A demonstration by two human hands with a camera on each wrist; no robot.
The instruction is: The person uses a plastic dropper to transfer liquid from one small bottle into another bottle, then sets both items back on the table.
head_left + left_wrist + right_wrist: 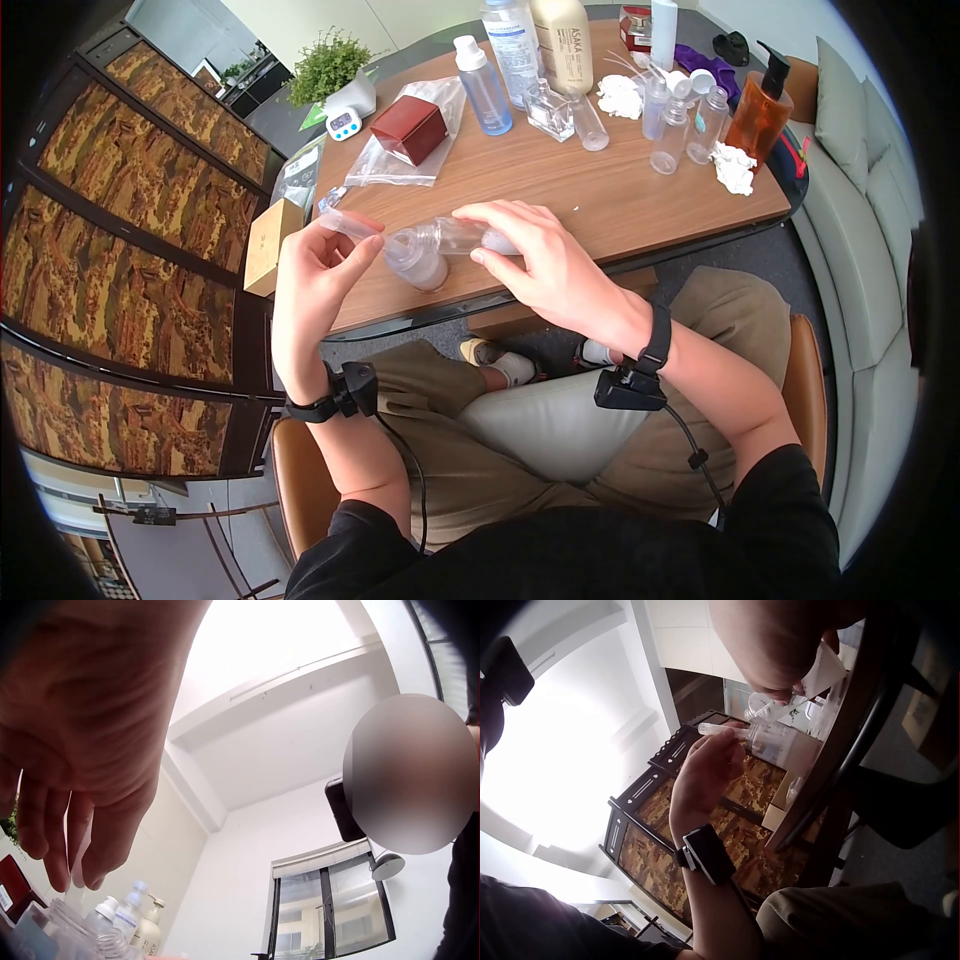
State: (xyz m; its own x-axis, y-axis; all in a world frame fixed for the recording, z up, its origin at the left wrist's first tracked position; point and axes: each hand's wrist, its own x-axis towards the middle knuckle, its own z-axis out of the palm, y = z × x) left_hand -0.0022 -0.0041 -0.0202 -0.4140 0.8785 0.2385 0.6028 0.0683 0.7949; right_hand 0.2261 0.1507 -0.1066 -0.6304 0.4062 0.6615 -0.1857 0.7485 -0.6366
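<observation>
Between thumb and fingers, my left hand [315, 285] pinches a slim translucent plastic stick [345, 224], which slants down to the mouth of a clear, wide-mouthed jar [418, 266]. The jar stands on the table near its front edge. My right hand [548, 252] grips a small clear bottle [455, 236] tipped on its side, its threaded neck right at the jar's mouth. The right wrist view shows the stick [724, 731] in the left fingers and the jar [776, 744] beyond them. The right fingers partly hide the bottle's body.
A dark red box [410, 130] lies on a zip bag [440, 165]. Behind stand a blue bottle [485, 95], a cream pump bottle [563, 50] and a glass perfume bottle [548, 112]. Several small clear bottles [670, 140], crumpled tissue [735, 168] and an amber pump bottle [762, 110] are to the right.
</observation>
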